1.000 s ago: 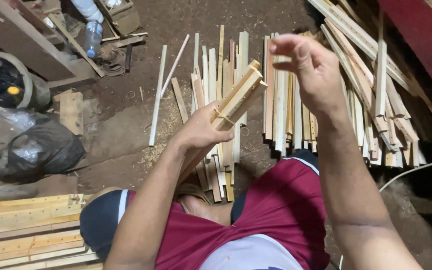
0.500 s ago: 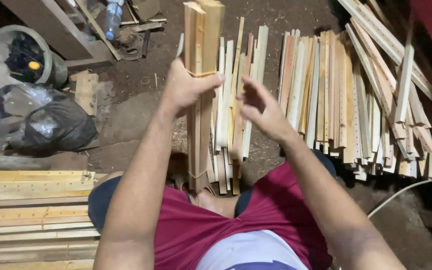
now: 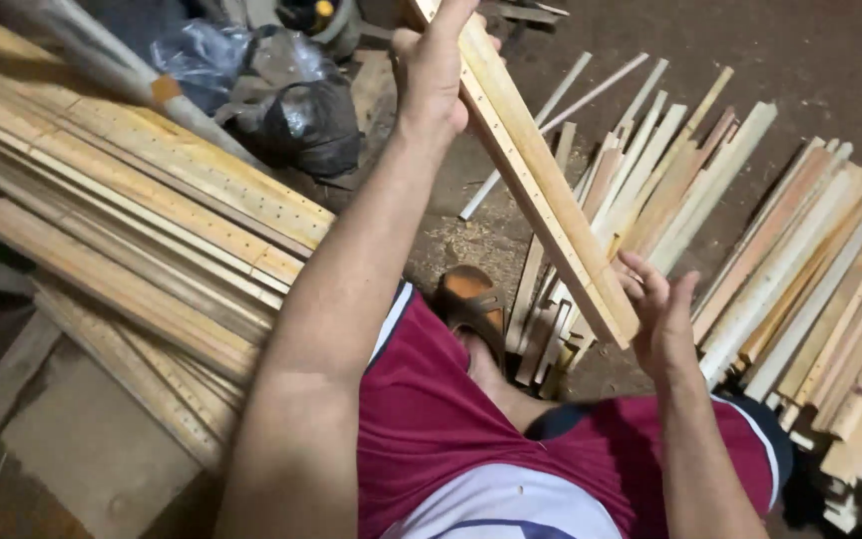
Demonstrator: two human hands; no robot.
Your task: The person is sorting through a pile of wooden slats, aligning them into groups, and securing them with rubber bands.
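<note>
Wooden slats, a small bundle (image 3: 541, 180), are raised above the sandal (image 3: 471, 304): the left hand (image 3: 436, 65) has its grip closed round the upper end, while the right hand (image 3: 662, 317) cups the lower end, fingers half open. Beyond the sandal many loose slats (image 3: 650, 190) lie unsorted on the floor (image 3: 830, 60), and left of it a stack of drilled boards (image 3: 142, 200) is already laid, so I judge the work partway.

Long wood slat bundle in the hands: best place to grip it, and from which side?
Grip the slat bundle on its bare middle stretch, coming from its left, narrow edge, fingers wrapped across the width. It is long, flat and tilted, so an end grip would probably let it swing. The left hand already clasps the top end; the right hand props the lower end, leaving the middle free.
</note>
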